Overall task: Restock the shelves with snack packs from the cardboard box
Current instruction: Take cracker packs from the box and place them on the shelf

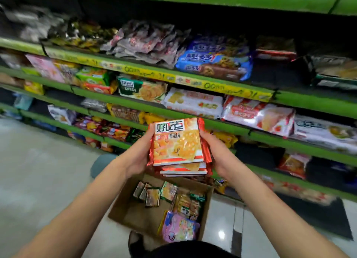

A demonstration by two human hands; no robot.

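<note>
I hold a stack of orange-red snack packs [177, 143] in front of the green shelves [212, 126]. My left hand [138, 153] grips the stack's left edge. My right hand [216, 151] grips its right edge, fingers curled behind it. Below the stack, on the floor, stands the open cardboard box [125, 209]. It holds several small orange packs [152, 195], a yellow-green pack and a pink pack [179, 227].
The green shelves run diagonally from the left to the far right, stocked with biscuit and snack packs. A blue cookie pack [214, 62] lies on the upper shelf. A dark gap [257, 155] shows on the shelf right of the stack. The tiled floor [38, 170] spreads to the left.
</note>
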